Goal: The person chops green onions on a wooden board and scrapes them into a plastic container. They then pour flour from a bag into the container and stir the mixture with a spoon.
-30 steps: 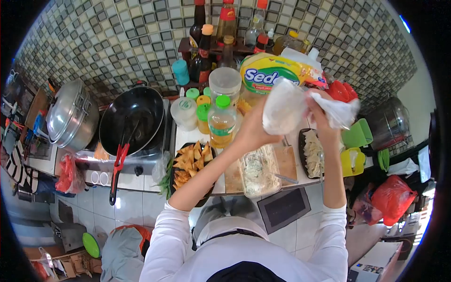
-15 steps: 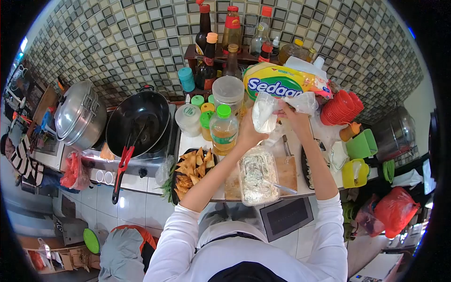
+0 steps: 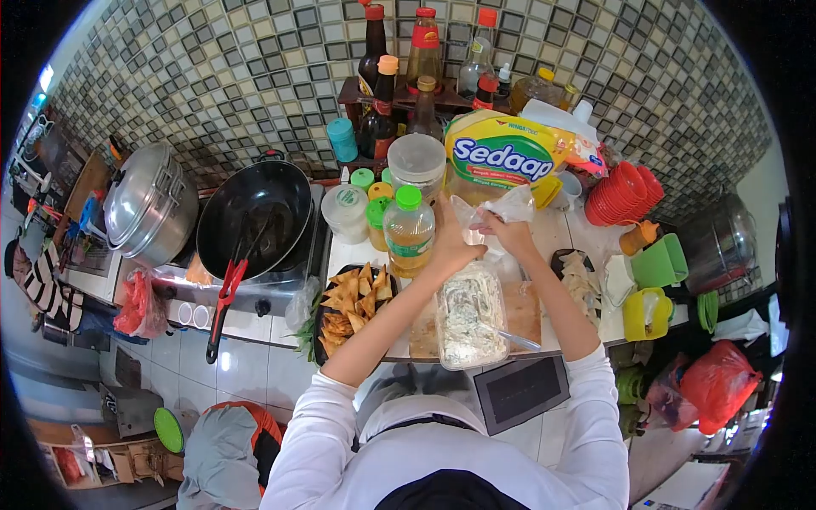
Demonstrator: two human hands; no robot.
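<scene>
Over the far side of the cutting board, my two hands work on a clear and white plastic bag. My right hand pinches the bag, whose loose end sticks up above the fingers. My left hand is closed around its left part, and the fingers are partly hidden. Just below, nearest my left wrist, lies a clear rectangular container of pale, green-flecked mixture. A metal spoon rests in it. The wooden cutting board shows beneath and beside this container.
Folded fried pastries fill a black tray on the left. A black wok with red-handled tongs sits on the stove. An oil bottle stands by my left hand. Behind are a yellow Sedaap pack and red bowls.
Both hands have come down slightly toward the container. The bag, earlier bulging over my left hand, is now gathered with its end by my right hand.
</scene>
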